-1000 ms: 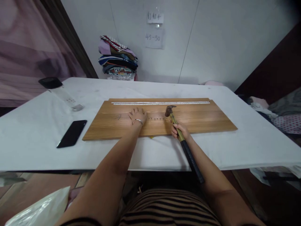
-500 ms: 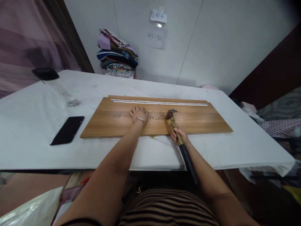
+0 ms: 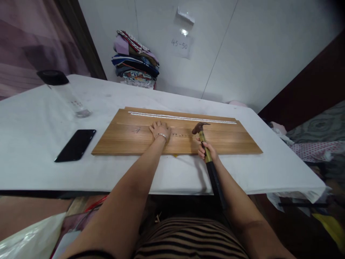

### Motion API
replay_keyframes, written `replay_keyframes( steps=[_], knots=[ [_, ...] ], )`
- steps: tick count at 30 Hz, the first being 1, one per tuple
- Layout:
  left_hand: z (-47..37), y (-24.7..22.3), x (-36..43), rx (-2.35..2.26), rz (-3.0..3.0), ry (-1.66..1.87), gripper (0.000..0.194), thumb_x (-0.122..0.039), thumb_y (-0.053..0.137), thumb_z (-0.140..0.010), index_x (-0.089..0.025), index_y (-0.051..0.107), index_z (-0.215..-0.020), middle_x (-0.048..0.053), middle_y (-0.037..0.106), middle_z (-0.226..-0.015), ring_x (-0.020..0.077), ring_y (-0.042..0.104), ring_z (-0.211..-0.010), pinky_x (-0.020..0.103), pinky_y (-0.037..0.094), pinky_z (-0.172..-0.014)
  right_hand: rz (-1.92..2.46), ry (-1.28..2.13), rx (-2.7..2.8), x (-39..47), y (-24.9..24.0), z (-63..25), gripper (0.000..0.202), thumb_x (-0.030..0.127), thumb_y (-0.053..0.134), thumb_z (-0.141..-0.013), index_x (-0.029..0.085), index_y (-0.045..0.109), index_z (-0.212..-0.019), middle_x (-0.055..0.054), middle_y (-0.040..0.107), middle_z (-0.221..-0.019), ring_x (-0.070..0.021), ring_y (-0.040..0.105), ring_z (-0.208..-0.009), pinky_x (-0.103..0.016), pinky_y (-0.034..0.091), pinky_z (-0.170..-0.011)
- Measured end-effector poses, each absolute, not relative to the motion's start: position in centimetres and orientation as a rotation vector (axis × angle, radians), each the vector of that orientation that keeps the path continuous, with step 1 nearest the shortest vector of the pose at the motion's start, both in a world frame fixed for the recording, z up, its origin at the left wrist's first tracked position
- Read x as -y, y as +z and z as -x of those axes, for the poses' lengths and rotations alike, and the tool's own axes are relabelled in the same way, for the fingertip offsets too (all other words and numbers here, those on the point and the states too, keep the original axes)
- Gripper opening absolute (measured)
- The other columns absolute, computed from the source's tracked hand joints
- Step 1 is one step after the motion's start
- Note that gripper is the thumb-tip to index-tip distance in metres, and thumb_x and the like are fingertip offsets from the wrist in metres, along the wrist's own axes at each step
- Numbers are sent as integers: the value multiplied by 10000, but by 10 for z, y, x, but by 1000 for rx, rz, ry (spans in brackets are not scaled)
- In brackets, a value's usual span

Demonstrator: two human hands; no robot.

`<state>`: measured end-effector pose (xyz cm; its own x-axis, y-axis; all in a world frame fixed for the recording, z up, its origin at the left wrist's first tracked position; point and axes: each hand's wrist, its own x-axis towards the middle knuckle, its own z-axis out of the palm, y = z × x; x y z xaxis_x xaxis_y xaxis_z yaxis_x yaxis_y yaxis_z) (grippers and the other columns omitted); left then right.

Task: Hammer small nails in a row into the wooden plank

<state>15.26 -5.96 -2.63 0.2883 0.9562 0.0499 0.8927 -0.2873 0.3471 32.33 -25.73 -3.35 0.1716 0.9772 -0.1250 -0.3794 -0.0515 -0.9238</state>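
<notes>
My right hand (image 3: 208,151) is wrapped round the handle of a claw hammer (image 3: 201,128), whose rusty head is held above the wooden board (image 3: 113,142). Flat on the board lies my left hand (image 3: 161,131), fingers spread, a bracelet at the wrist. Between the two hands a row of several small nails (image 3: 182,135) stands in the wood. Left of my left hand, a few loose nails (image 3: 137,130) lie crossed on the board. Two white strips with markings (image 3: 180,117) run along the board's far side.
The board rests on a table with a white cloth (image 3: 172,176). A black phone (image 3: 76,145) lies left of it, and a clear bottle with a black lid (image 3: 67,94) stands behind the phone. Folded fabrics (image 3: 136,61) are stacked at the wall, beside a paper marked 45-50 (image 3: 179,46).
The hammer head has risen a little off the board and shifted slightly right with my right hand. My left hand stays flat in place. The view has tilted slightly.
</notes>
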Motion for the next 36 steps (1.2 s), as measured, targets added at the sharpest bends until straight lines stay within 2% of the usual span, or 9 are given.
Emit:
replay_keyframes(
  steps=[3, 8, 12, 16, 18, 21, 24, 30, 36],
  knots=[
    [-153, -28, 59, -1692, -2301, 377, 455, -393, 428, -930, -229, 703, -1254, 137, 545, -1506, 354, 387, -1423, 577, 281, -1168, 1159, 1344, 707, 254, -22, -332, 404, 432, 651, -755, 252, 518, -1091, 104, 406, -560, -98, 332, -396, -228, 207, -366],
    [-154, -29, 58, -1686, -2271, 393, 459, -372, 424, -930, -243, 695, -1277, 133, 555, -1500, 353, 389, -1426, 589, 274, -1172, 1261, 1354, 698, 259, -4, -345, 409, 426, 671, -733, 256, 514, -1071, 124, 348, -545, -77, 237, -376, -216, 162, -365],
    [-154, -29, 58, -1679, -2266, 403, 450, -371, 425, -932, -256, 697, -1272, 118, 555, -1503, 347, 382, -1433, 587, 256, -1185, 1437, 1272, 813, 264, 13, -354, 496, 330, 714, -684, 242, 539, -1140, 124, 383, -541, -82, 328, -398, -208, 243, -384],
    [-153, -28, 59, -1671, -2261, 391, 445, -371, 427, -934, -252, 699, -1267, 113, 547, -1512, 348, 377, -1435, 582, 263, -1182, 1759, 1150, 949, 261, 25, -365, 426, 227, 674, -650, 214, 594, -1068, 83, 486, -568, -99, 401, -434, -219, 278, -384],
    [-152, -28, 59, -1670, -2262, 392, 436, -371, 428, -936, -260, 702, -1257, 109, 559, -1500, 344, 384, -1429, 579, 270, -1178, 1806, 1090, 1018, 257, 26, -370, 346, 242, 650, -680, 216, 604, -1022, 63, 521, -599, -107, 423, -452, -229, 305, -395],
    [-152, -27, 60, -1665, -2269, 400, 422, -372, 426, -940, -265, 707, -1237, 106, 568, -1488, 339, 392, -1422, 579, 277, -1176, 1920, 912, 1136, 252, 21, -374, 114, 296, 620, -765, 221, 560, -827, 46, 513, -579, -122, 465, -491, -253, 380, -468],
    [-151, -27, 61, -1663, -2266, 391, 419, -374, 431, -938, -266, 704, -1237, 102, 551, -1508, 338, 379, -1436, 581, 258, -1189, 2013, 699, 1274, 250, 13, -376, 182, 354, 560, -846, 232, 492, -729, 46, 473, -549, -131, 450, -501, -278, 392, -526],
    [-150, -25, 62, -1652, -2248, 398, 427, -391, 432, -940, -288, 695, -1261, 92, 545, -1523, 351, 338, -1469, 595, 227, -1199, 2035, 380, 1526, 249, 1, -377, 199, 386, 534, -891, 241, 511, -756, 4, 534, -656, -186, 500, -633, -322, 403, -643],
    [-150, -27, 60, -1649, -2241, 373, 446, -387, 416, -944, -298, 683, -1290, 79, 524, -1544, 335, 334, -1468, 583, 207, -1215, 2055, 413, 1570, 256, 3, -379, 156, 366, 508, -911, 237, 592, -940, -42, 633, -794, -238, 573, -739, -356, 427, -724]
  ],
)
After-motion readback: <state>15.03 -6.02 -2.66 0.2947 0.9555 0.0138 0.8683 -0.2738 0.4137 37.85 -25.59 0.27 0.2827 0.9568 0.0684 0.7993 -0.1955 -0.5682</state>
